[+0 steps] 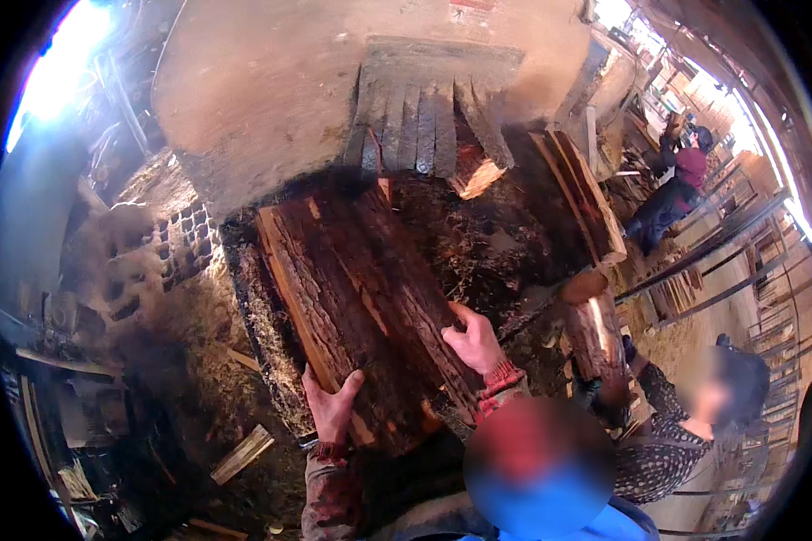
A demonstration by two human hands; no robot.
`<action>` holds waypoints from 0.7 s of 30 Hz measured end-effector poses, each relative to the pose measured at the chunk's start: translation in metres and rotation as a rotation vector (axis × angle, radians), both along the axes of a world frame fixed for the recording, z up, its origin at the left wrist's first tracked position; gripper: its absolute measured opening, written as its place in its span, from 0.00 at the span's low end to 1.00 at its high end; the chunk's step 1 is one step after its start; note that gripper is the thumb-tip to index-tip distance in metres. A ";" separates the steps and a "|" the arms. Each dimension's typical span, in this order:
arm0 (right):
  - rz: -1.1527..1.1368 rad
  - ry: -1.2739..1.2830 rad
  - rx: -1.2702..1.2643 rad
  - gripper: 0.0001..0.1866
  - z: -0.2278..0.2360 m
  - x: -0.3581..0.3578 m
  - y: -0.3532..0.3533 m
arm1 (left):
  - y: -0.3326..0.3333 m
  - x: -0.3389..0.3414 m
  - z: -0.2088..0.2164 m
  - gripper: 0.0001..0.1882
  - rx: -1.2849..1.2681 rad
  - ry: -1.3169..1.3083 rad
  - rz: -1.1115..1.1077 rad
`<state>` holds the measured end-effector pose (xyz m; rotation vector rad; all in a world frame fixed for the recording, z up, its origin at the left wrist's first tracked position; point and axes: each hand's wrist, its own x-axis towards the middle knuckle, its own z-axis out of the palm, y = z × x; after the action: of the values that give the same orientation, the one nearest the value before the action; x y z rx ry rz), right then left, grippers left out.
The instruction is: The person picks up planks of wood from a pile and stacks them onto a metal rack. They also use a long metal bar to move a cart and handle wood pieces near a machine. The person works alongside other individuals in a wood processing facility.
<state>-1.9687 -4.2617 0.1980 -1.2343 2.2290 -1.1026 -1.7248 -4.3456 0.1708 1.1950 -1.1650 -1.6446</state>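
Observation:
A bark-covered slab of wood [311, 298] lies lengthwise on a dark, debris-strewn machine bed, its far end near hanging strips. A second rough piece [397, 261] appears to lie close along its right side; the split between them is hard to make out. My left hand [331, 403] grips the left edge of the slab near its close end, thumb on top and fingers over the side. On the right edge, farther forward, my right hand [474, 343] is closed on the wood, with its lower fingers hidden.
Dark hanging flaps [415, 126] cover the opening of a large tan machine housing [253, 81]. More bark-edged wood [577, 194] leans at the right. A person in a spotted sleeve [663, 451] stands by a log [598, 338]; another person [681, 185] works farther back. Wood scraps [242, 453] lie left.

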 end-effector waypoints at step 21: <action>-0.224 0.455 -0.242 0.14 0.037 -0.136 -0.057 | -0.001 0.002 -0.013 0.44 -0.011 -0.054 0.005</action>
<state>-2.1047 -4.3184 0.2349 -1.4836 2.6860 -1.3136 -1.7227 -4.3469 0.1580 1.2411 -1.2017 -1.6085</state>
